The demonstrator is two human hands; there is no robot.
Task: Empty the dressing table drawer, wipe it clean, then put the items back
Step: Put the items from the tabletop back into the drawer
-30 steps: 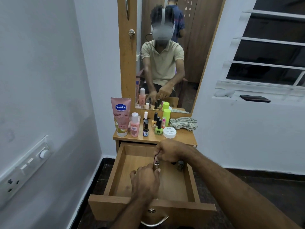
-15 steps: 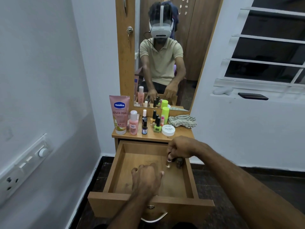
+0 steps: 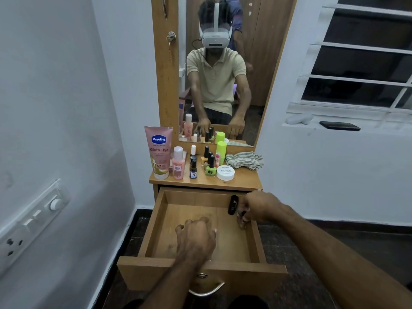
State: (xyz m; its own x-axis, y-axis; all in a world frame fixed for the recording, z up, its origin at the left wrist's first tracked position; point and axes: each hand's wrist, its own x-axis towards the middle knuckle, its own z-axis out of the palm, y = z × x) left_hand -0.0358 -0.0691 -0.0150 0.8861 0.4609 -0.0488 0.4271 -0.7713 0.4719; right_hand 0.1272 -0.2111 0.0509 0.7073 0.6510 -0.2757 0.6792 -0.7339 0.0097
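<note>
Head view: the drawer stood pulled out below the tabletop. The right hand was at the drawer's right wall, fingers curled around a small bottle; a black tube was just beside it. The left hand hung over the drawer floor, fingers loosely bent, holding nothing. Bottles, a jar and a cloth sat on the tabletop.
</note>
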